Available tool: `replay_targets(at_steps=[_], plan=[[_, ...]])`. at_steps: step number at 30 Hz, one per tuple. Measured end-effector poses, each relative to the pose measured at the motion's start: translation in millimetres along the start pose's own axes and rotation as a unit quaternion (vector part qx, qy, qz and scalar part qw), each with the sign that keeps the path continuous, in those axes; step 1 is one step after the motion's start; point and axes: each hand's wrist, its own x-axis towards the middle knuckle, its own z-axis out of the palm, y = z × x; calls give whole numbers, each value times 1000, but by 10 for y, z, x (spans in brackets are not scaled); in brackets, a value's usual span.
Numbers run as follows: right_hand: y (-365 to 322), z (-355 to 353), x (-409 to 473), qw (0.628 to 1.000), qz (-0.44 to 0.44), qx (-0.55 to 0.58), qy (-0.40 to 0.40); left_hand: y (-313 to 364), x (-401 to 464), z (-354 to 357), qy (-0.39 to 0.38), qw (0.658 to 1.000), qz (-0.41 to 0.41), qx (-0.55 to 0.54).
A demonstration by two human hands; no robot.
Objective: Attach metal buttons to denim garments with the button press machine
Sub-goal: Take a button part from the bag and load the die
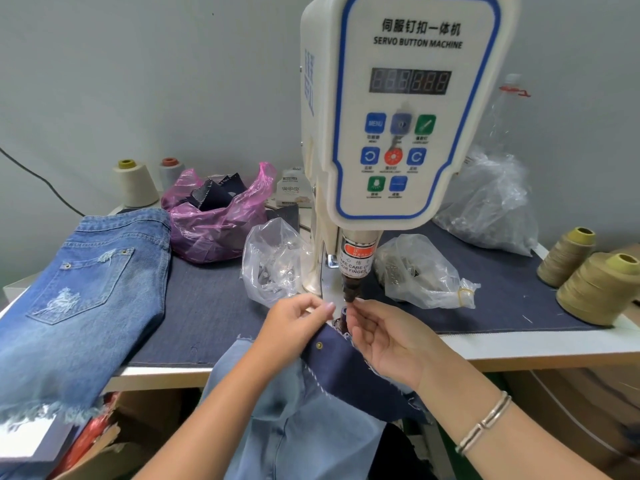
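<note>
**stitchfan:** Fingertips are the murky bit. Both hands meet right under the button press machine (398,109), and the lower die (344,315) is half buried between them. Can't make out any loose button in there.

**denimdave:** Agreed. Left hand (294,322) has curled fingers pinching the edge of the dark denim piece (349,368), just left of the die. Right hand (384,337) is curled too, fingertips at the die, but whether it grips anything, can't tell. One metal button (319,345) sits on the dark denim, just below the left hand. Blue jeans (83,299) lie well off left, bottom edge cut off.
</note>
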Motion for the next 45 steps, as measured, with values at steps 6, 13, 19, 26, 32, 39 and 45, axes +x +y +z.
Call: replay_targets(at_steps=[6, 13, 19, 26, 32, 39, 45], plan=[[2, -21, 35, 1000, -14, -17, 6, 119, 3, 142, 38, 998, -32, -43], [10, -35, 42, 999, -25, -24, 0, 190, 6, 177, 63, 989, -96, -91], [30, -45, 49, 999, -37, -24, -6, 229, 6, 224, 62, 982, -133, -121], [35, -68, 63, 999, -45, -30, -3, 245, -29, 286, 85, 969, -147, -179], [15, -84, 39, 999, -35, -30, -4, 263, -58, 332, 64, 945, -185, -262], [11, -45, -1, 1000, -3, 0, -8, 229, -57, 265, 44, 918, -215, -330], [21, -4, -31, 1000, 11, 24, -1, 179, -3, 212, 80, 961, -180, -193]])
